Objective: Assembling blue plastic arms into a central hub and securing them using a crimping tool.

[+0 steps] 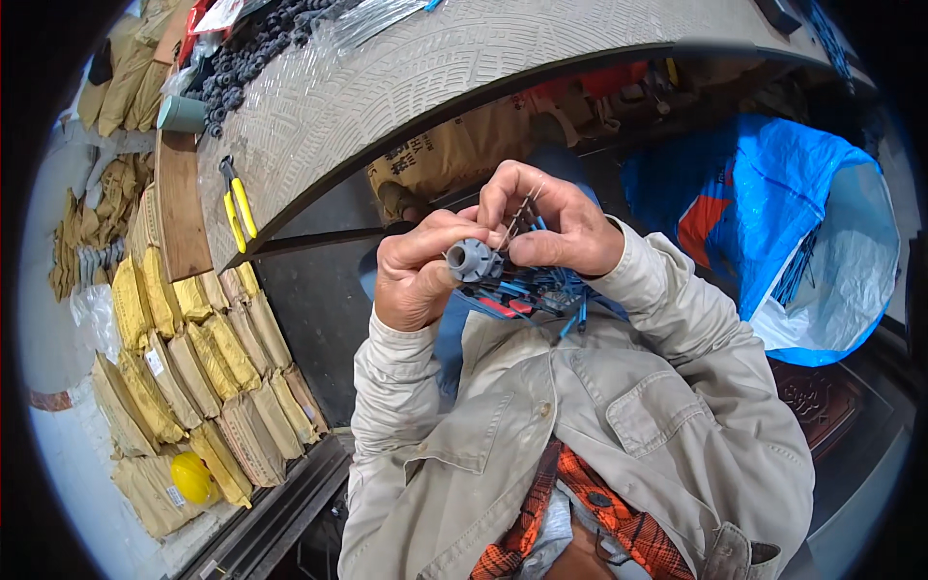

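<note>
My left hand [411,271] is closed around a grey round plastic fitting [472,261] with a hollow end and notched sides. Close beside it, my right hand [572,224] pinches a few thin, dark, stick-like pieces [523,215] between thumb and fingers, held against the fitting's far side. Their exact kind is too small to make out. Both hands' fingertips nearly meet there. Under the hands, on my lap, lies a loose bunch of thin blue sticks with dark ends [568,292], with a bit of red among them.
Ahead is a table with a patterned grey top [387,87]. On it lie yellow-handled pliers [235,205], a pale green cup [182,114] and piled dark grey fittings [256,53]. A blue bag [773,184] with sticks stands right. Stacked sacks [208,358] and a yellow helmet [194,478] are left.
</note>
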Demonstrator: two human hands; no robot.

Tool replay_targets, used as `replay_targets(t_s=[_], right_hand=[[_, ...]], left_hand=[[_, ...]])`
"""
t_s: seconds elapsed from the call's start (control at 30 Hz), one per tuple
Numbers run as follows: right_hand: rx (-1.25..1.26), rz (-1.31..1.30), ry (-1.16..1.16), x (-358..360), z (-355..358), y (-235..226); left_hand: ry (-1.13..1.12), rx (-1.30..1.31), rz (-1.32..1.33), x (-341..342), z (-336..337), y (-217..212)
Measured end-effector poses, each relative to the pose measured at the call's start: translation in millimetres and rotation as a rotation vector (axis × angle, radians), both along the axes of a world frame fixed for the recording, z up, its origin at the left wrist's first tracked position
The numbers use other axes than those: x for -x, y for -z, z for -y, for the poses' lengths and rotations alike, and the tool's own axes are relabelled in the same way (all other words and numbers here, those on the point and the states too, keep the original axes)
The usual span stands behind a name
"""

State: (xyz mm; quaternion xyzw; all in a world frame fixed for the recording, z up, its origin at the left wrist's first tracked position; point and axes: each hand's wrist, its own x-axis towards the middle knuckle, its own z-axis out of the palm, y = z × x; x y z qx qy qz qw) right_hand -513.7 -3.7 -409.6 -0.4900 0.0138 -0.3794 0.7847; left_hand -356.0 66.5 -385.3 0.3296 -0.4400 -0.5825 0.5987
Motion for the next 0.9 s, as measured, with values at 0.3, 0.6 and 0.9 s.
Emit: replay_targets(t_s=[0.3,0.6,0.9], right_hand=[[-0.033,-0.140,0.019,7.0,-3.0,-11.6],[0.001,-0.380,-0.486,21.7,13.3,-26.1],[0.390,-0.116,0.502,22.6,-10.7,-52.9]], left_hand=[[-0.029,-0.016,0.101,-0.5,-4.8,-1.4],[0.206,0.453,0.221,-8.2,19.0,-3.6],[-0.216,0.300,0.610,34.3,-0.9,-67.7]])
